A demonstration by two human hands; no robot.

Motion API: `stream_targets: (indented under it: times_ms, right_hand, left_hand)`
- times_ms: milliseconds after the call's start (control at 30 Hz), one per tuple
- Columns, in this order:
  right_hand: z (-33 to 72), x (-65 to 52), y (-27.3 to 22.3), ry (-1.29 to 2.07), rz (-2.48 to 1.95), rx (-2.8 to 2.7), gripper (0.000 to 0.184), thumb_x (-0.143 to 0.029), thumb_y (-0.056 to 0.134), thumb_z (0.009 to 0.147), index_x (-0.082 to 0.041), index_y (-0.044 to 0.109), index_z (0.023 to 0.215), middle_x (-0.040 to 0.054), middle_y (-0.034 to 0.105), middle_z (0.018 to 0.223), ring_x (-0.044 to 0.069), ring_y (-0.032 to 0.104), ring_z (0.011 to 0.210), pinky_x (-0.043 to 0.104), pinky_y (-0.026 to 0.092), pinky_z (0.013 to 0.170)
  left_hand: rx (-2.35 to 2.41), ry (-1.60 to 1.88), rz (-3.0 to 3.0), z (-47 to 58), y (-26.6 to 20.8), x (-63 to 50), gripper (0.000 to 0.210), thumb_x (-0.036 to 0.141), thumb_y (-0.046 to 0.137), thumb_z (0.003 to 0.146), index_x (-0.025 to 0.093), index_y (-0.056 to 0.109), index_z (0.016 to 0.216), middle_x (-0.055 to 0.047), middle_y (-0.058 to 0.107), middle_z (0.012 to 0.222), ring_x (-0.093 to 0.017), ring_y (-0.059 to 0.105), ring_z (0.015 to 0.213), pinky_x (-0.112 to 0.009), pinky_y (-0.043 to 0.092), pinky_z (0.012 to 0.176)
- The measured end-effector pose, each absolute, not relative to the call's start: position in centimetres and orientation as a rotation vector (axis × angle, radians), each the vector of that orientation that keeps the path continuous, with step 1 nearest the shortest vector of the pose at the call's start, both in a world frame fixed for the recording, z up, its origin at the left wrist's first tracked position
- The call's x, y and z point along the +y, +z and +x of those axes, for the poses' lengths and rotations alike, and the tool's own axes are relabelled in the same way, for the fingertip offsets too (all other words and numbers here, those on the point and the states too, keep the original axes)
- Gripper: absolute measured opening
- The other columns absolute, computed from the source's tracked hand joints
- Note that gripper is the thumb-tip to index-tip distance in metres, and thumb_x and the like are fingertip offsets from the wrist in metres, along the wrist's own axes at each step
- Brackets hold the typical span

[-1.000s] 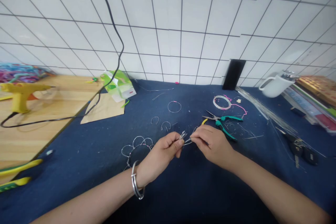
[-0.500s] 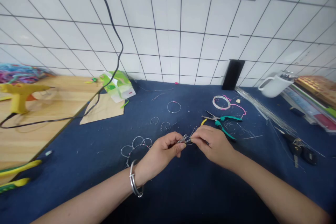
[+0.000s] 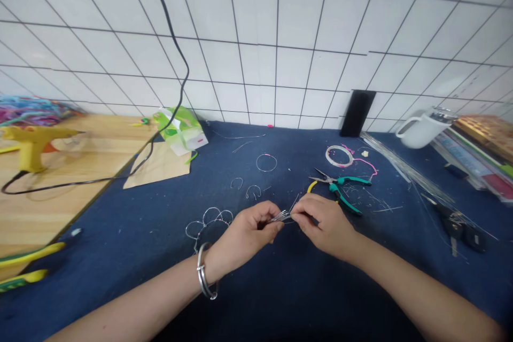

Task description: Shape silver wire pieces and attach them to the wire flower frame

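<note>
The left hand (image 3: pixel 250 228) pinches a bundle of wires (image 3: pixel 284 216) between thumb and fingers; the right hand (image 3: pixel 324 224), just beside, pinches wire at the bundle's tips, so the wires lie between both hands. Beside the left hand: a looped ring (image 3: pixel 218 219), partly hidden. Just beyond the right hand: pliers (image 3: pixel 333 187), jaws parted.

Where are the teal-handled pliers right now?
In the head view, the pliers lie right of centre on the dark blue surface, just beyond the right hand, on the near side of the white ring.
</note>
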State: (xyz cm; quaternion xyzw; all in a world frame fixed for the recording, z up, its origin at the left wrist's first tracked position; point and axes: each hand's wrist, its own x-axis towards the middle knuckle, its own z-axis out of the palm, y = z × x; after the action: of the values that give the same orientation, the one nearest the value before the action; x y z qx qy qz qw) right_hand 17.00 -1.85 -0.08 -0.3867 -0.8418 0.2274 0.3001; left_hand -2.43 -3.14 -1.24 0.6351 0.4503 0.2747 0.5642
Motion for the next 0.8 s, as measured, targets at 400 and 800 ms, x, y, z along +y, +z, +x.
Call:
stream_targets:
  times_ms: [400,800]
  right_hand:
    - [17.4,-1.5,0.6,0.634,-1.136,-2.227,0.012,-0.026,0.050,0.086,-0.020,0.060,0.088,-0.0001,0.058,0.075,0.011,0.054,0.069,0.023,0.043,0.065]
    - [27.5,0.7,-1.6,-0.038,-1.882,-2.577,0.074,-0.058,0.053,0.070,-0.024,0.035,0.134,0.0138,0.036,0.136,0.040,0.032,0.119,0.053,0.038,0.086]
  left_hand:
    - [0.991,0.713,1.450,-2.5,-0.8,-3.1,0.015,0.025,0.047,0.086,0.017,0.049,0.074,0.005,0.046,0.061,-0.008,0.038,0.058,-0.022,0.030,0.056]
    - [1.046,0.719,1.315,-2.4,-0.5,-3.5,0.013,0.029,0.048,0.085,0.018,0.048,0.078,0.006,0.047,0.060,-0.006,0.029,0.048,-0.020,0.023,0.046]
